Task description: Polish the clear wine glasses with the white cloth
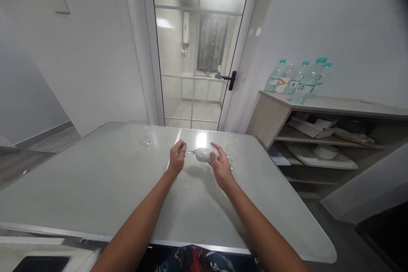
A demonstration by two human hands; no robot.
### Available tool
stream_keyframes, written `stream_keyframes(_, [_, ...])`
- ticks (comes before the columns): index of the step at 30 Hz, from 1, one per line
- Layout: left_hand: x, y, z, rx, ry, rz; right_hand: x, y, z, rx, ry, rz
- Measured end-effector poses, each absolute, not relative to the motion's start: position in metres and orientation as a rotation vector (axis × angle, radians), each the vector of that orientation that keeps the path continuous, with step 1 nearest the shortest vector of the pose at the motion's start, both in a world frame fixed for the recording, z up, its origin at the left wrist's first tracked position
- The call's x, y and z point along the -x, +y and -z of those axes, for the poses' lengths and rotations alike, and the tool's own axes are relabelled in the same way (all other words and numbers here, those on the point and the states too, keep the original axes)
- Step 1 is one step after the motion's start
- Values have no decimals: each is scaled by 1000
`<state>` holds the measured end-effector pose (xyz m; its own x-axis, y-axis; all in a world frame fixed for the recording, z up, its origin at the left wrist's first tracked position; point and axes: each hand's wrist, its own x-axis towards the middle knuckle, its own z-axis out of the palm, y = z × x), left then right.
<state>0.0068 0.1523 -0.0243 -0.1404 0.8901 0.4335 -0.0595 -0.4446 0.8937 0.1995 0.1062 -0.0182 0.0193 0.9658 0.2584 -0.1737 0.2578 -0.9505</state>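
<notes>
A clear wine glass (202,154) lies sideways in the air above the table, its stem toward the left and its bowl toward the right. My left hand (177,155) is closed around the foot end of the stem, which its fingers hide. At the other end, my right hand (221,165) grips the rim of the bowl, thumb on the near side and index finger raised. Behind the right hand stands another clear glass (233,146), partly covered by it. Farther left on the table is a transparent glass item (146,139), too faint to make out fully.
The pale table (111,187) has a metal edge and a seam near its middle. To the right, a wooden shelf (331,105) carries several plastic bottles (302,87) with green caps, with trays and papers below. Beyond the table is a glass door (177,63) with a black handle (232,80).
</notes>
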Motion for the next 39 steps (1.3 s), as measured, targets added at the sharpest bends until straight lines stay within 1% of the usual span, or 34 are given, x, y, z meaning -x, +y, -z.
stream_keyframes(2, [-9, 151, 24, -1430, 1013, -1718, -200, 107, 17, 873, -1169, -1152])
stream_keyframes(4, [-11, 154, 26, -1293, 1066, -1669, -204, 107, 16, 880, -1322, -1085])
stream_keyframes(8, [-14, 166, 32, -1014, 1109, -1387, -212, 103, 18, 890, -1771, -606])
stream_keyframes(10, [-13, 169, 34, -998, 1096, -1341, -212, 102, 19, 901, -1820, -471])
stream_keyframes(12, [-12, 170, 35, -1025, 1074, -1357, -211, 103, 18, 965, -1693, -544])
stream_keyframes(15, [-14, 166, 35, -1143, 1028, -1444, -210, 106, 16, 1037, -1362, -785])
stream_keyframes(17, [-17, 163, 35, -1192, 1020, -1518, -210, 108, 14, 1026, -1248, -886])
stream_keyframes(26, [-21, 161, 35, -1049, 1133, -1582, -206, 100, 6, 929, -1445, -940])
stream_keyframes(28, [-20, 161, 35, -1074, 1124, -1599, -206, 100, 7, 989, -1440, -834])
stream_keyframes(31, [-21, 159, 35, -1125, 1100, -1624, -206, 100, 12, 1083, -1453, -484])
stream_keyframes(34, [-20, 159, 35, -1084, 1077, -1641, -207, 97, 16, 1075, -1401, -174])
stream_keyframes(36, [-18, 160, 34, -1009, 1051, -1659, -208, 95, 15, 1060, -1281, -100])
stream_keyframes(39, [-15, 161, 32, -913, 982, -1684, -209, 93, 13, 1073, -1152, -131])
